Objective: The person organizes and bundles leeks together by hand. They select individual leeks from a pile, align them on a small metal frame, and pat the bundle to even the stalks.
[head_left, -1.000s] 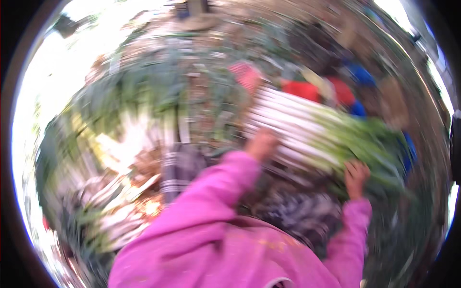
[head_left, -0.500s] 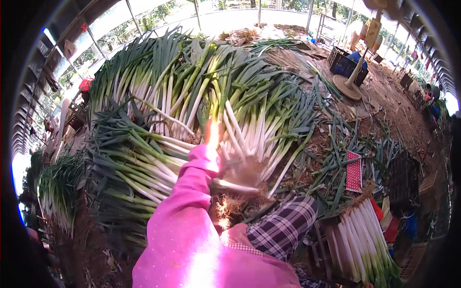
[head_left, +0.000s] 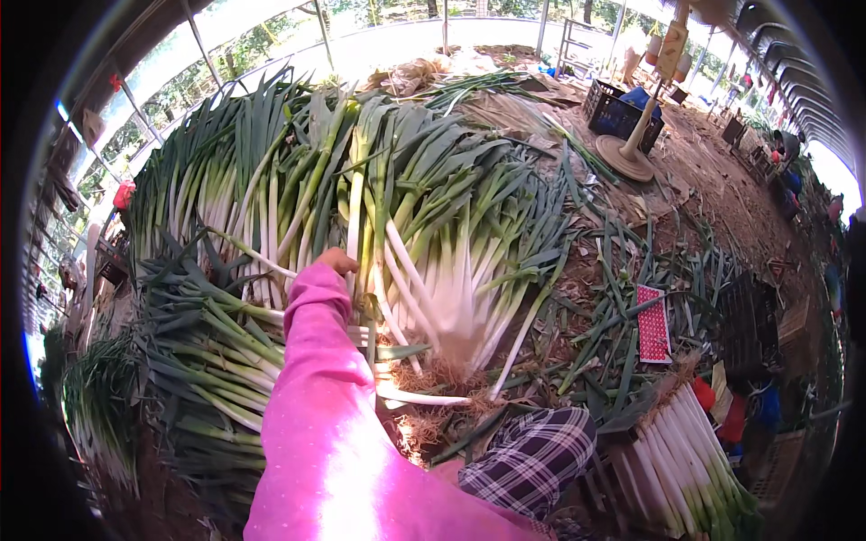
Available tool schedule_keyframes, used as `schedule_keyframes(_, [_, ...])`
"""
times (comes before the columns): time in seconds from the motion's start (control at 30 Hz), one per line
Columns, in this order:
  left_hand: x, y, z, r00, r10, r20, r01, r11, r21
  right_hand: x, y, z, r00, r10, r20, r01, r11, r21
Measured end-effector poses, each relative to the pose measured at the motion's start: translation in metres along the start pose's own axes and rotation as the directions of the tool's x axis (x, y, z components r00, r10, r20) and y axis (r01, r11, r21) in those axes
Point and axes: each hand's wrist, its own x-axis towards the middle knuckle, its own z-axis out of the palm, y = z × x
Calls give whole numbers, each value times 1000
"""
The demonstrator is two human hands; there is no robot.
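My left hand (head_left: 338, 261), in a pink sleeve, reaches into the middle of a big heap of leeks (head_left: 433, 171). Its fingers are curled round a leek (head_left: 354, 216) that lies upright in the picture, green end far, white end near. To its right lie more leeks with white stems and brown roots (head_left: 446, 370) toward me. One loose leek (head_left: 419, 397) lies crosswise below them. My right hand (head_left: 446, 471) shows only as a strip of skin between the pink sleeve and a plaid-covered knee; its fingers are hidden.
A neat bundle of trimmed leeks (head_left: 686, 451) stands at lower right, beside a dark crate (head_left: 749, 325) and a red patterned card (head_left: 653, 325). Leaf scraps litter the soil. Farther off are a black crate (head_left: 613, 113) and a round-based stand (head_left: 625, 158). Another leek pile (head_left: 104, 388) lies left.
The view has shifted, so the scene sits farther left. My left hand has moved a little left among the stalks. The blurred roots right of it now show clearer, lower down.
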Motion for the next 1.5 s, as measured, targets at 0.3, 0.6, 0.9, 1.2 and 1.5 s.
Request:
schedule_keyframes(0.3, [-2, 60, 58, 869, 31, -494, -134, 976, -174, 26, -10, 3, 977, -202, 68, 210, 967, -145])
schedule_keyframes(0.6, [-34, 129, 3, 632, 37, -774, -485, 798, -358, 16, 26, 39, 990, -69, -123, 87, 985, 152])
schedule_keyframes(0.9, [-197, 295, -38, 214, 712, -669, -803, 518, 293, 28, -24, 20, 943, -99, -318, 200, 932, 303])
schedule_keyframes(1.2, [-492, 442, 33, -25, 990, -138, -857, -92, -507, 0, -20, 4, 928, -28, -373, 157, 934, 320])
schedule_keyframes(1.5, [-557, 466, 385, -436, 872, 223, -898, -405, -173, 6, -26, -1, 904, -58, -424, 240, 890, 389])
